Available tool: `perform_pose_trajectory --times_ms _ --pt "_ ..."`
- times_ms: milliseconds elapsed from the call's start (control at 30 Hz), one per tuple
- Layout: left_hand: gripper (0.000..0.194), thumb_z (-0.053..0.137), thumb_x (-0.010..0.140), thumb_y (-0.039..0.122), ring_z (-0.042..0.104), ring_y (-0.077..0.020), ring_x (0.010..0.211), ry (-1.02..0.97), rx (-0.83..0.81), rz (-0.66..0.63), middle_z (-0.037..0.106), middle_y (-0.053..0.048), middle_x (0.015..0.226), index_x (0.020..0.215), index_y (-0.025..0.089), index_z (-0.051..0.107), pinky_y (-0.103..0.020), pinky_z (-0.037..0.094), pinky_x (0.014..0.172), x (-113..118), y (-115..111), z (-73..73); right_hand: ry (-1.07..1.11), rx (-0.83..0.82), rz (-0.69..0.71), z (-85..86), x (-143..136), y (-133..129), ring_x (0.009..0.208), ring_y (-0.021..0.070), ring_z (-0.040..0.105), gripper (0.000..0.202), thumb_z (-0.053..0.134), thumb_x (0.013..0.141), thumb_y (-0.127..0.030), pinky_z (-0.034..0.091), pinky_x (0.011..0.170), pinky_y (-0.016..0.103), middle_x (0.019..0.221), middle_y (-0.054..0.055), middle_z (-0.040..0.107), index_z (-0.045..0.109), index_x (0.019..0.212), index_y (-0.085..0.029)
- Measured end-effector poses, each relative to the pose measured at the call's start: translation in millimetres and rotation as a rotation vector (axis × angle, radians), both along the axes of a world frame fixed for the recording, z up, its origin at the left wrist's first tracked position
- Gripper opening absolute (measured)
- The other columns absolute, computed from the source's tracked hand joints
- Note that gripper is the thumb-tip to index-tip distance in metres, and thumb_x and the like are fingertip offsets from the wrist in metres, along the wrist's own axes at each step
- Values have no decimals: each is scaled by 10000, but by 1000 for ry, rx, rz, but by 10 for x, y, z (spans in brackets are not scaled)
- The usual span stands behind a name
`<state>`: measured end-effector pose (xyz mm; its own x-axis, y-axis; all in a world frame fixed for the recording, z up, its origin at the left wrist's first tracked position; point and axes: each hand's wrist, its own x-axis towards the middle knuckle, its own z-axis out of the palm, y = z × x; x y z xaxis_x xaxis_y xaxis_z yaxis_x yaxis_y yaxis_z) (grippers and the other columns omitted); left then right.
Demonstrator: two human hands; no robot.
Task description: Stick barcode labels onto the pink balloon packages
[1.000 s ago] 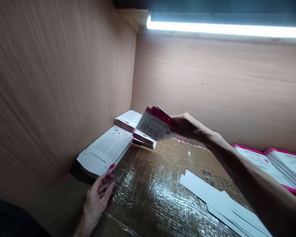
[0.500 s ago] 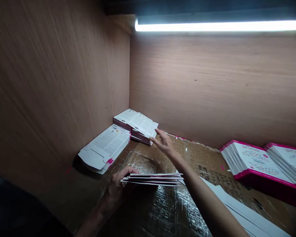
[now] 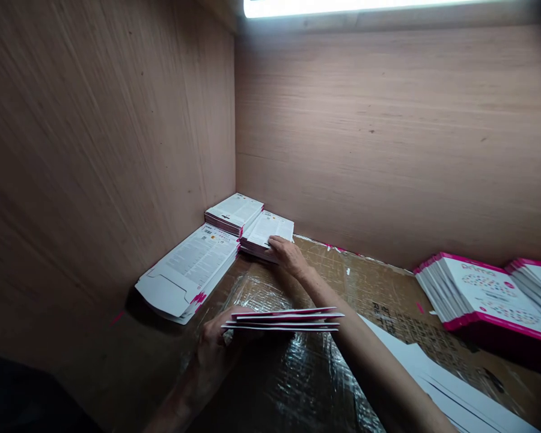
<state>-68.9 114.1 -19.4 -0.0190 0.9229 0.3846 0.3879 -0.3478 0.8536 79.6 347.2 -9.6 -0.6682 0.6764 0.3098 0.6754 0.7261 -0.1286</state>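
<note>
My left hand [image 3: 216,340] is closed around one end of several flat, folded cartons [image 3: 288,320], seen nearly edge-on as white layers with magenta between them. My right hand [image 3: 288,255] reaches to the back left, its fingers closed over the near right edge of a small stack of printed white cartons [image 3: 275,227]. The thumb is mostly hidden, so how many cartons it grips does not show. Against that stack stands another stack [image 3: 234,207] in the corner. Nearer me, a longer pile of flat cartons [image 3: 189,270] with flaps showing lies along the left wall.
Slanted rows of white and magenta cartons [image 3: 491,294] lean at the right. White sheets [image 3: 424,367] lie under my right forearm. Brown cardboard with clear tape [image 3: 261,291] covers the work surface. Wooden panels [image 3: 365,150] close off the back and left, with a lit tube [image 3: 365,6] above.
My right hand has moved from beside the back stack onto its edge. The top cartons that lay askew across both stacks now sit squarely on the right one. The view has tilted down.
</note>
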Motion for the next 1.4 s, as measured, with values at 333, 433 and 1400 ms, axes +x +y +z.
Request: perform_pose_trajectory --times_ms 333,433,1400 --pt "242 628 842 381 659 -280 1046 44 131 170 731 -102 998 994 200 681 -376 523 917 161 -6 78 234 152 85 1023 938 -918 650 126 559 411 397 996 -418 397 631 234 787 63 682 706 904 -162" --pt "272 657 813 372 665 -283 1006 -41 196 199 722 -110 1013 1011 187 635 -392 529 890 340 -39 146 258 -247 274 1199 1140 -1238 538 90 450 477 444 956 -511 353 531 216 620 8 581 695 799 -138" --pt "194 611 839 308 632 -206 740 -75 -258 -286 705 -27 783 858 170 746 -246 519 681 555 -29 -349 1054 -694 76 -331 1417 -2284 843 252 694 366 745 748 -483 590 737 358 884 55 749 746 1044 -268"
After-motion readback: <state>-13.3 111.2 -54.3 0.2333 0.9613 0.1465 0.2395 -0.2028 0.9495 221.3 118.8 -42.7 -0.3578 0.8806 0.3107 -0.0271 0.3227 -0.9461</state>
